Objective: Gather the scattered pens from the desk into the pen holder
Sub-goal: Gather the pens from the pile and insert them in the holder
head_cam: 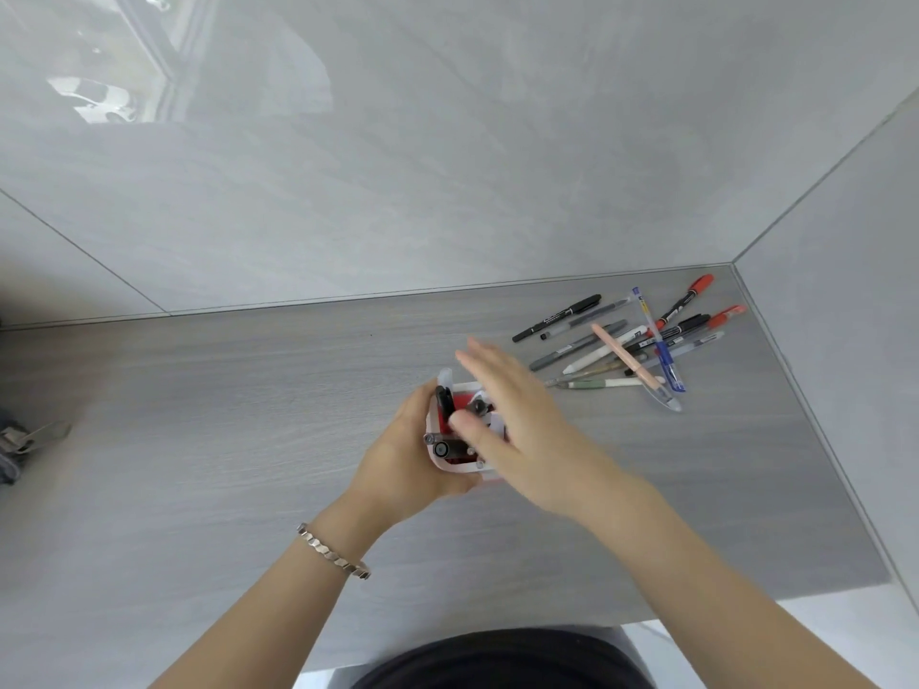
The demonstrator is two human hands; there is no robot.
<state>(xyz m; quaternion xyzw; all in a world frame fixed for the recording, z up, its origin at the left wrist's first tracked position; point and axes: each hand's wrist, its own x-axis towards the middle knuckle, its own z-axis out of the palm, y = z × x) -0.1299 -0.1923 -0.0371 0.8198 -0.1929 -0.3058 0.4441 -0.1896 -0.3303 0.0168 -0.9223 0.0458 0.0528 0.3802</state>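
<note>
Head view: the left hand (408, 450) wraps a grip around the white-and-red plastic pen holder (460, 464) on the grey wood-grain desk (224, 415); the right hand (512, 420) hovers open, empty. Bumping it could tip the few pens inside. Beyond, a crossed pile of scattered pens (631, 345) may snag.

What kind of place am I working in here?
Probably a home or office desk nook: a grey wood-grain desk set into a corner of glossy grey walls, with a pile of pens and a pen holder.
</note>
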